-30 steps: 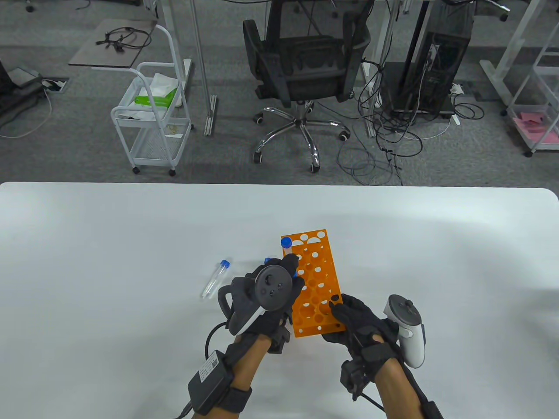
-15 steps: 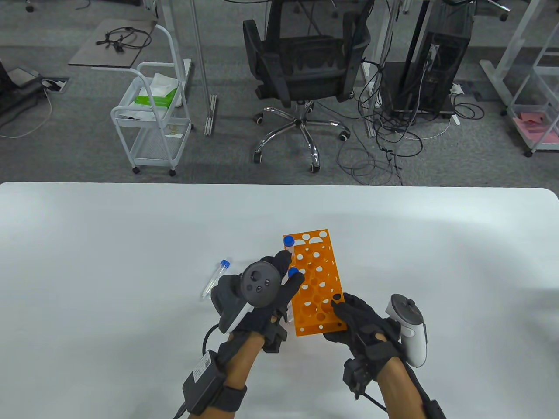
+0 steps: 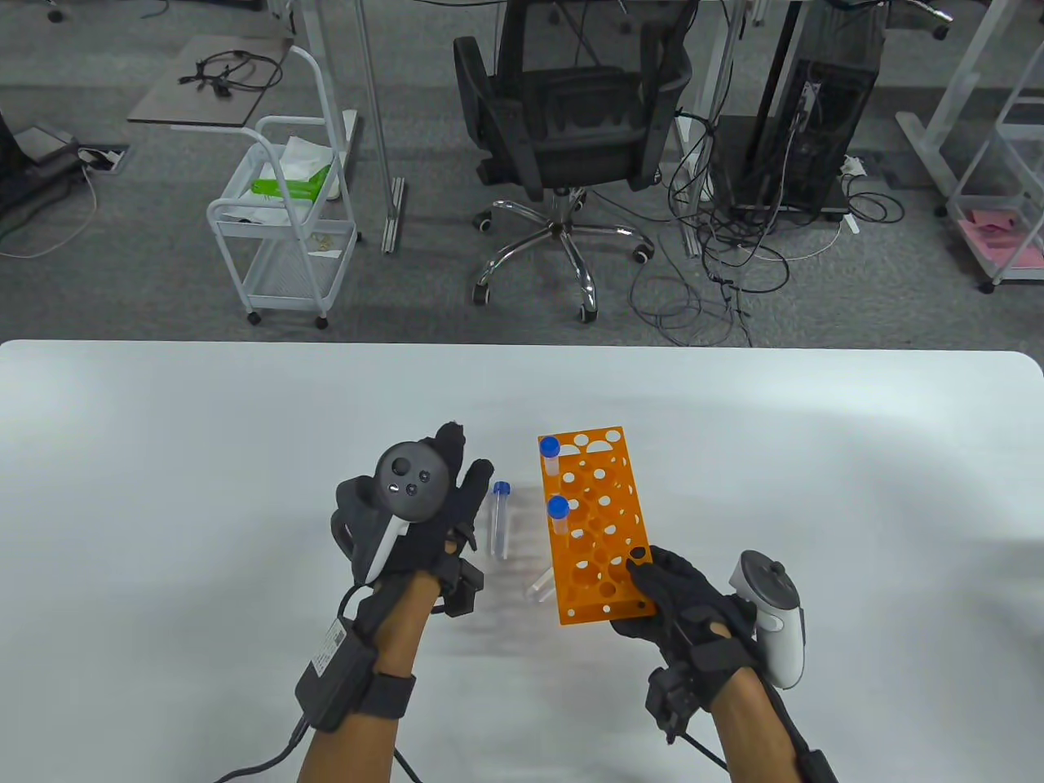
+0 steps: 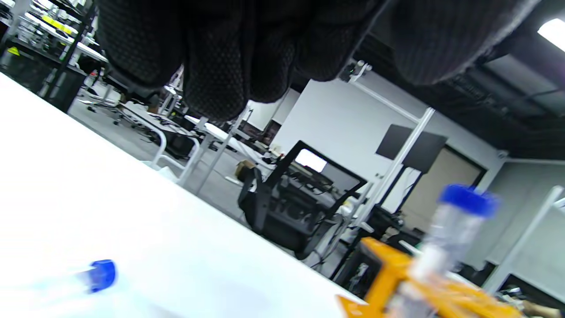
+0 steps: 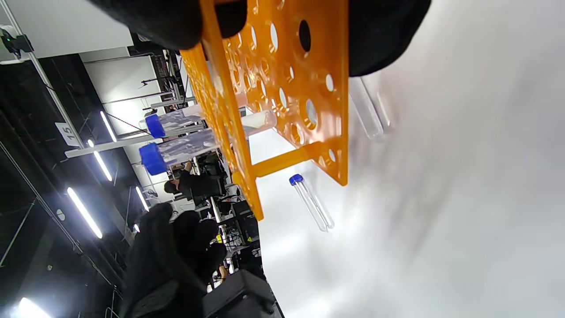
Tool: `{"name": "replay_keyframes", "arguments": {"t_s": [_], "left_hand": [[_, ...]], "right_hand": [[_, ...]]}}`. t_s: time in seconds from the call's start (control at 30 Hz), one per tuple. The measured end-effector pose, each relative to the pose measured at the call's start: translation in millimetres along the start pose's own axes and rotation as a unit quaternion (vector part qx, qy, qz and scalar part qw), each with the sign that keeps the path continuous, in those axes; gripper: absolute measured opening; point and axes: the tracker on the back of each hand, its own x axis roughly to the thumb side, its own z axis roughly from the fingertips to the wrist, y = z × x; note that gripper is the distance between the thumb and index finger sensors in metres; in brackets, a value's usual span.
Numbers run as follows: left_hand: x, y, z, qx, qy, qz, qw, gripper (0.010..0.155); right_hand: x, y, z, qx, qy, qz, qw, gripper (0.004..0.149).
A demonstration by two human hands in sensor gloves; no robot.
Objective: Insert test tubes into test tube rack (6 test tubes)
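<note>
The orange rack (image 3: pixel 599 522) stands on the white table and also shows in the right wrist view (image 5: pixel 282 88). Two blue-capped tubes stand in its left column, one at the far end (image 3: pixel 550 453) and one in the middle (image 3: pixel 559 515). My right hand (image 3: pixel 644 581) grips the rack's near right corner. My left hand (image 3: pixel 444 481) is open and empty, left of the rack. A loose tube (image 3: pixel 498 520) lies between that hand and the rack. Another clear tube (image 3: pixel 538 587) lies against the rack's near left edge. In the left wrist view a blue-capped tube (image 4: pixel 99 276) lies on the table.
The white table (image 3: pixel 816 457) stretches wide on both sides of the rack. Beyond its far edge stand an office chair (image 3: pixel 571 122) and a white cart (image 3: pixel 285 228) on the floor.
My left hand let go of the second tube, which now stands in the rack, and moved left. It now covers the spot where a loose tube lay. The rack shifted slightly.
</note>
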Motion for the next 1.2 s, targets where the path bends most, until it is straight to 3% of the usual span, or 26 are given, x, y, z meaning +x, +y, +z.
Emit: {"name": "replay_keyframes", "arguments": {"t_s": [0.2, 0.4, 0.53, 0.8, 1.2], "left_hand": [[-14.2, -29.5, -23.5, -0.030, 0.027, -0.074, 0.996, 0.067], [-32.4, -73.3, -41.9, -0.101, 0.076, -0.147, 0.981, 0.072], [-39.8, -90.6, -50.4, -0.142, 0.104, -0.172, 0.969, 0.077], [-51.8, -108.7, -59.2, -0.199, 0.133, -0.191, 0.952, 0.080], [-65.0, -123.6, -64.7, -0.207, 0.144, -0.202, 0.946, 0.081]], "right_hand": [[2.2, -6.6, 2.8, -0.010, -0.006, -0.007, 1.000, 0.054], [3.3, -9.5, 4.3, -0.015, -0.010, -0.012, 1.000, 0.054], [4.1, -12.5, 4.7, -0.020, -0.012, -0.015, 1.000, 0.054], [4.7, -15.3, 5.2, -0.025, -0.013, -0.019, 0.999, 0.054], [5.4, -23.3, 8.5, -0.043, -0.017, -0.026, 0.999, 0.054]]}}
